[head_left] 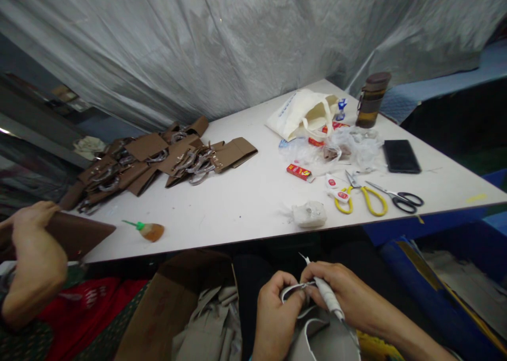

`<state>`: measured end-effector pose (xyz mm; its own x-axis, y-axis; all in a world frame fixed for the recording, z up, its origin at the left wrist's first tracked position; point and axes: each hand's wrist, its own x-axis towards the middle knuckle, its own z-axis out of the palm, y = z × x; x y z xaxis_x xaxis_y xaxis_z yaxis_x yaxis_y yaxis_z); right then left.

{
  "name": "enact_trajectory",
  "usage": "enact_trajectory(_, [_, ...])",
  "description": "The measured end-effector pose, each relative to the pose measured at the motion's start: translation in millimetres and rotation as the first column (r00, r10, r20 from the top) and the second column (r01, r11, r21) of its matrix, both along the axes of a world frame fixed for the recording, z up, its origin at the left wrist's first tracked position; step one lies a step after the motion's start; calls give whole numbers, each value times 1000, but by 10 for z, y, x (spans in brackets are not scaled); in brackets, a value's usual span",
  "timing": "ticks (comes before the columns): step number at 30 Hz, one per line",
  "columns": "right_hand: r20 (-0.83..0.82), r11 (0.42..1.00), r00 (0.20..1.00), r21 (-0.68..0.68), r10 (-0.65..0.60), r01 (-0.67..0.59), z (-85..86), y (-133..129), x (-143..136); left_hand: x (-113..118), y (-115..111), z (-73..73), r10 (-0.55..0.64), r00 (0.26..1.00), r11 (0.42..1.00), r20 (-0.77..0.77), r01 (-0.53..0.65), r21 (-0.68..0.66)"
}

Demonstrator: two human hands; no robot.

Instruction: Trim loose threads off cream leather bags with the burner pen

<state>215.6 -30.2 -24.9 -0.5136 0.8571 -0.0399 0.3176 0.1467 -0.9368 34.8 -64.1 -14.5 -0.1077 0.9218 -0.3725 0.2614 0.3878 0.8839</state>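
Low in front of me, my left hand (279, 313) pinches the edge of a grey, flexible sheet piece (332, 340) that curls over my lap. My right hand (336, 290) is closed around a slim tool wrapped in white (329, 300), its thin pointed tip sticking out past the fingers. Both hands' fingertips meet at the curled edge; what the right fingertips touch there is partly hidden. On the table edge just beyond lie a white wrapped block (309, 214), yellow-handled scissors (362, 195) and black-handled scissors (402, 198).
A white table (222, 208) bears brown paper-like bags (174, 158), a glue bottle (150, 231), a cloth bag (304, 113), a drink bottle (372, 100) and a phone-like black slab (401, 156). Left, a co-worker's arm (35, 250) holds a brown panel. Below, a carton (158, 308) contains grey pieces.
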Motion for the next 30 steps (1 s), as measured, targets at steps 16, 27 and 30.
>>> enact_trajectory(16, [26, 996, 996, 22, -84, 83, -81, -41, -73, -15, 14, 47, -103, 993, 995, -49, 104, 11])
enact_trajectory(27, [-205, 997, 976, -50, -67, 58, -164, 34, 105, -16, 24, 113, -70, 997, 997, -16, 70, 29])
enact_trajectory(30, [-252, 987, 956, -99, -148, 127, -207, 89, 184, -11, 62, 96, -62, 997, 998, -36, 63, 28])
